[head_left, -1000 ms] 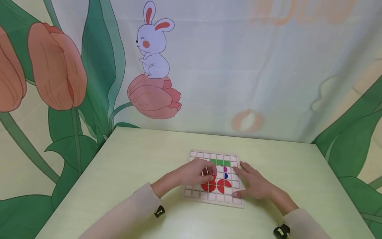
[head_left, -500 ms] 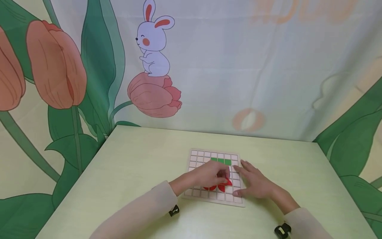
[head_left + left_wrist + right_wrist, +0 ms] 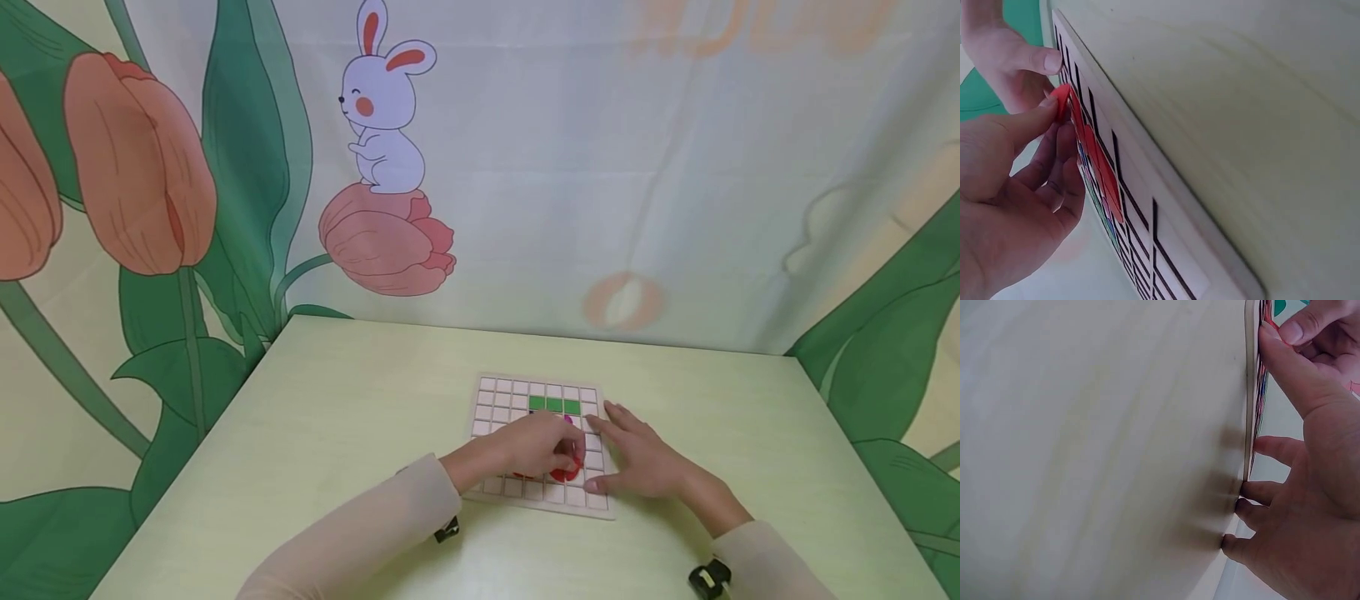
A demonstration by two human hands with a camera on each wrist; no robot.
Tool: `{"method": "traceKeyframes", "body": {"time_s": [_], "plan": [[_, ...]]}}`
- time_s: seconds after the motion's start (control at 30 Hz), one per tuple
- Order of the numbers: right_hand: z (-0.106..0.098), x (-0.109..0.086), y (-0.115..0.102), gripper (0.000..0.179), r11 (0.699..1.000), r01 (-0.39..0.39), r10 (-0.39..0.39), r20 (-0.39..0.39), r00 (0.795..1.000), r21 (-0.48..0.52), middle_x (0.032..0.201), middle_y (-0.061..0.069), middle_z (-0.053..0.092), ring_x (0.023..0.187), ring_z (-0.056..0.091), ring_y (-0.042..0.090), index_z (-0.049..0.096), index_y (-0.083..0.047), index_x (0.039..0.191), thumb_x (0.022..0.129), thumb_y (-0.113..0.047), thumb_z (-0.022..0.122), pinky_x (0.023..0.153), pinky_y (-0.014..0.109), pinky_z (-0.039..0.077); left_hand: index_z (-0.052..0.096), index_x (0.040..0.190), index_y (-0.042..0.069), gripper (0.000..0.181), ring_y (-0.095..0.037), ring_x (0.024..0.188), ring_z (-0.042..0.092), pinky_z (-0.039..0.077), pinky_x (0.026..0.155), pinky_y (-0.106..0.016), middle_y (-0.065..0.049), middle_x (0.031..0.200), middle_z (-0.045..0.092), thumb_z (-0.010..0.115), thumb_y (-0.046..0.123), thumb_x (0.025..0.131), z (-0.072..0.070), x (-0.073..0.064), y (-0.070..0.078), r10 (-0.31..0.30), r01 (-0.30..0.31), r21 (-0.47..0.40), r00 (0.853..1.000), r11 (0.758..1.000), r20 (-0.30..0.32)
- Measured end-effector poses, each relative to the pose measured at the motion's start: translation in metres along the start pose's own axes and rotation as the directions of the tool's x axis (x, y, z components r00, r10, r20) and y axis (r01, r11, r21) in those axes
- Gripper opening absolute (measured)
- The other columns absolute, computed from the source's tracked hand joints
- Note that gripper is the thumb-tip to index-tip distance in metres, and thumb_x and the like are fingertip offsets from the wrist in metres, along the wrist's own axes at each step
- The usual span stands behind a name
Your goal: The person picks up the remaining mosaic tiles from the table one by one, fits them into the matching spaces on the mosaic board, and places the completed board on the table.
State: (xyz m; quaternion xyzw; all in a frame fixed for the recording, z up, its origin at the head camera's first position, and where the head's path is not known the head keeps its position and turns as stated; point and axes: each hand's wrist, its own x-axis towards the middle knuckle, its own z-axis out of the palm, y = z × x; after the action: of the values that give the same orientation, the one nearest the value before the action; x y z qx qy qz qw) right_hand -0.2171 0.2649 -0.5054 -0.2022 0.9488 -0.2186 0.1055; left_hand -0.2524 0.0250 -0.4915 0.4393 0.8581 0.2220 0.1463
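Note:
A square wooden grid board (image 3: 493,408) lies on the table, its cells filled with pale, green and red tiles. My left hand (image 3: 534,446) pinches a small red tile (image 3: 1063,105) between thumb and finger, low over the right-hand red figure. In the left wrist view the tile stands tilted on edge at the board's surface, close to other red tiles (image 3: 1102,172). My right hand (image 3: 643,460) is spread along the board's right edge, thumb and index finger on its border, other fingertips on the table. The left hand hides the middle of the pattern.
Three green tiles (image 3: 553,405) form a row near the board's far side, with a bit of purple (image 3: 567,419) below them. The pale table (image 3: 360,375) ends at a hanging printed cloth (image 3: 525,208). Each wrist wears a black strap device (image 3: 709,577).
My left hand has moved right across the board, from the left red figure to the right one, with fingers still pinched. My right hand stays at the board's edge.

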Motion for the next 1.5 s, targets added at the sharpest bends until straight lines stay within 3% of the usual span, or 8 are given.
{"method": "traceKeyframes", "body": {"time_s": [0.3,0.6,0.87,1.5], "plan": [[-0.002,-0.001,-0.002,0.107,1.0,0.004,-0.004,0.002,1.0,0.014,0.172,0.026,0.018,0.157,0.013,0.053,0.038,-0.01,0.164,0.082,-0.062,0.085,0.116,0.078,0.022,0.076,0.101,0.021,0.006,-0.002,0.085,0.056,0.047,0.081,-0.013,0.016,0.089,0.063,0.077,0.015,0.099,0.001,0.002,0.003,0.041,-0.041,0.021,0.999,0.999,0.015],[-0.001,-0.001,0.002,0.108,1.0,0.0,0.0,0.007,1.0,0.012,0.173,0.025,0.017,0.157,0.012,0.052,0.038,-0.011,0.164,0.082,-0.064,0.083,0.117,0.077,0.021,0.075,0.104,0.016,0.009,-0.002,0.085,0.056,0.047,0.08,-0.012,0.014,0.089,0.063,0.079,0.012,0.098,0.003,0.001,0.008,0.011,-0.011,0.035,1.0,0.999,0.013],[-0.001,0.0,-0.001,0.108,1.0,0.005,-0.005,0.004,1.0,-0.002,0.173,0.027,0.017,0.157,0.013,0.053,0.038,-0.009,0.164,0.082,-0.063,0.083,0.116,0.077,0.022,0.073,0.102,0.021,0.008,-0.001,0.084,0.054,0.046,0.076,-0.014,0.015,0.091,0.059,0.078,0.025,0.1,0.005,-0.005,0.011,-0.014,0.014,0.081,1.0,0.997,0.003],[-0.002,-0.001,-0.003,0.107,1.0,0.014,-0.014,-0.003,1.0,0.002,0.172,0.028,0.019,0.157,0.014,0.054,0.039,-0.008,0.163,0.082,-0.061,0.085,0.115,0.078,0.023,0.075,0.097,0.02,0.005,0.0,0.082,0.054,0.046,0.077,-0.012,0.016,0.088,0.06,0.08,0.022,0.098,0.01,-0.006,0.008,-0.003,0.007,0.105,0.999,0.994,-0.036]]}}
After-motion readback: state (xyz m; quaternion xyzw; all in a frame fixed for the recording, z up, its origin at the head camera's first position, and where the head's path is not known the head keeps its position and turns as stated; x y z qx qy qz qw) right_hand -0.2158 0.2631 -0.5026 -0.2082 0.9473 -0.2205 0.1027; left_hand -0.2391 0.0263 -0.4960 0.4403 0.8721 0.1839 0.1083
